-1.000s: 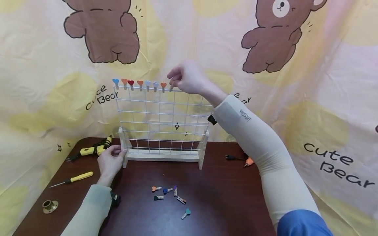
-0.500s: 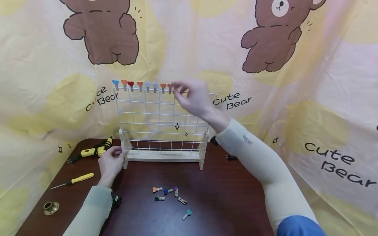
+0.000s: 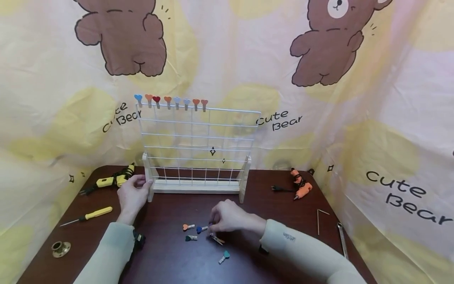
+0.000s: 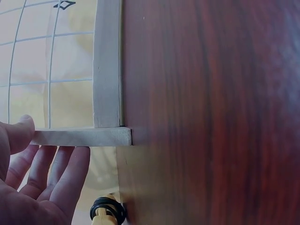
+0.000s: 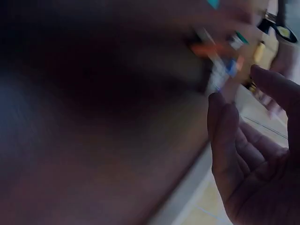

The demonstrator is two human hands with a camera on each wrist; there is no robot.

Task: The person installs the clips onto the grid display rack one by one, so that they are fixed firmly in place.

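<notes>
In the head view, a white wire grid rack (image 3: pixel 196 188) with a wooden base stands on the dark table. My left hand (image 3: pixel 133 197) grips its left wooden leg (image 4: pixel 82 137), thumb on one face and fingers on the other. Several heart-topped clothespins, including a light blue one (image 3: pixel 138 98) and an orange-red one (image 3: pixel 204 103), line the left part of the top wire. My right hand (image 3: pixel 229 216) is low over the loose clothespins, thumb and fingers apart. Nearest are a wooden clothespin (image 3: pixel 217 239) and a purple one mostly hidden by the fingertips. Blue (image 3: pixel 201 228), orange (image 3: pixel 188 227), dark green (image 3: pixel 191 238) and teal (image 3: pixel 224 257) clothespins lie around.
To the left lie a yellow glue gun (image 3: pixel 110 181), a yellow-handled screwdriver (image 3: pixel 97 213) and a brass flange (image 3: pixel 61 249). On the right are an orange glue gun (image 3: pixel 303 191), a hex key (image 3: pixel 318 221) and a wrench (image 3: pixel 342 240). A bear-print curtain (image 3: pixel 227 47) hangs behind.
My right hand has let go of an orange-red clothespin, now clipped on the top wire, and come down to the loose clothespins. My left hand stays on the rack's leg.
</notes>
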